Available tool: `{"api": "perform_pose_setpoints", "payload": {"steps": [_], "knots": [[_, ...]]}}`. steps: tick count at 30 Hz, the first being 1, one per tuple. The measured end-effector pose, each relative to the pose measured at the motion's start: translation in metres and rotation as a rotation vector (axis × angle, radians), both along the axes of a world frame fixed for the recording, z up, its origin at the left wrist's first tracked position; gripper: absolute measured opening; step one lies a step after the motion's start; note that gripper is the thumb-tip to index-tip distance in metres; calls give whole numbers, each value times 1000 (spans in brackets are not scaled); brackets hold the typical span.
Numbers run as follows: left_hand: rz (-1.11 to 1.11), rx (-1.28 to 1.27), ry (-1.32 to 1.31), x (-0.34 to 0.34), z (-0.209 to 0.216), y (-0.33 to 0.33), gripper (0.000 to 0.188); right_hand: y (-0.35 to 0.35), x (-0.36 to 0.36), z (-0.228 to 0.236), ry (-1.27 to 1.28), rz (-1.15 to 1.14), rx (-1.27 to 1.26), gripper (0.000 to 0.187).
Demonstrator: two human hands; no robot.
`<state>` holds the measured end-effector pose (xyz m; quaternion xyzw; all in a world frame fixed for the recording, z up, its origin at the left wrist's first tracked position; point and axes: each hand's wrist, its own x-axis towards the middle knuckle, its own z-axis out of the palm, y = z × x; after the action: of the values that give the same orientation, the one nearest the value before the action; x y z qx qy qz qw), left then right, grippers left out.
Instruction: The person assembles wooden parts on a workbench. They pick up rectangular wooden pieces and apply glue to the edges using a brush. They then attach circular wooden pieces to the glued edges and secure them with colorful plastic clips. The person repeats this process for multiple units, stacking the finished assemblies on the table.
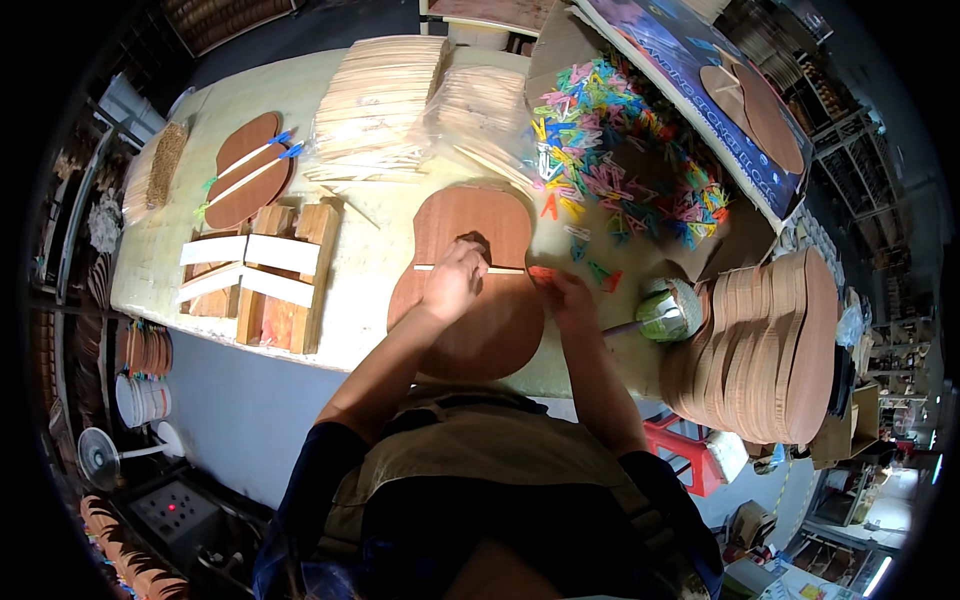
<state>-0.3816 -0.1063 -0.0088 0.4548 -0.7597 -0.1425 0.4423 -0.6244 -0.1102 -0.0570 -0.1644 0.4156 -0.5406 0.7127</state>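
A brown guitar-shaped wooden panel (485, 330) lies flat on the table in front of me. A thin pale wooden strip (508, 270) crosses its waist. My left hand (457, 280) rests over the strip, fingers bent and pressed together on it; the fingertips are partly in shadow. At the panel's right edge, by the end of the strip, my right hand (565, 293) pinches a red clothespin (541, 274). Whether its jaws are around the panel's edge, I cannot tell. Loose clothespins, among them a red one (612, 281), lie just beyond that hand.
Colourful clothespins (610, 150) spill from a cardboard box (690, 90). Bundled pale strips (380, 100) stand at the back. To the left are a clamped panel (248, 170) and a wooden jig (285, 265). A green glue container (665, 315) and stacked guitar bodies (750, 345) stand right.
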Motion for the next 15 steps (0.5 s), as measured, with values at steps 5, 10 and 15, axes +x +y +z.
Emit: {"api": "perform_pose_setpoints", "payload": {"steps": [5, 10, 15], "knots": [[-1, -14, 32, -5, 0, -2, 9, -2, 4, -20, 31, 35, -29, 20], [19, -16, 22, 2, -8, -1, 7, -1, 5, 0, 246, 116, 41, 23], [-3, 71, 73, 0, -1, -1, 7, -43, -27, 1, 2108, -85, -448, 33]]}}
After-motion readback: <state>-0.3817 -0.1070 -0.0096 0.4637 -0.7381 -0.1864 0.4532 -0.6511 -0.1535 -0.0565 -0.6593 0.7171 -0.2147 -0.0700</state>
